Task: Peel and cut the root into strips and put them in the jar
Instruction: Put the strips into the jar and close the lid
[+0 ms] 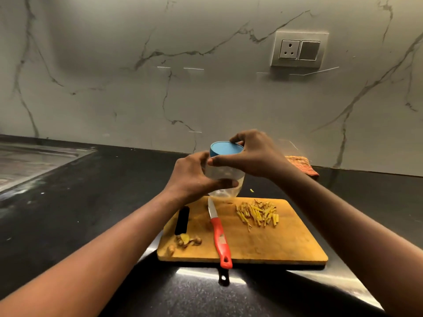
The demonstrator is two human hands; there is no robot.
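The jar (225,177) is gripped round its body by the left hand (194,175) and its blue lid (225,149) clasped by the right hand (254,154), while the strips (257,212) are piled on the cutting board (274,245).

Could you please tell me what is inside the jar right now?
Through the clear jar wall no strips show; they lie on the cutting board. The left hand and blue lid hide part of the inside.
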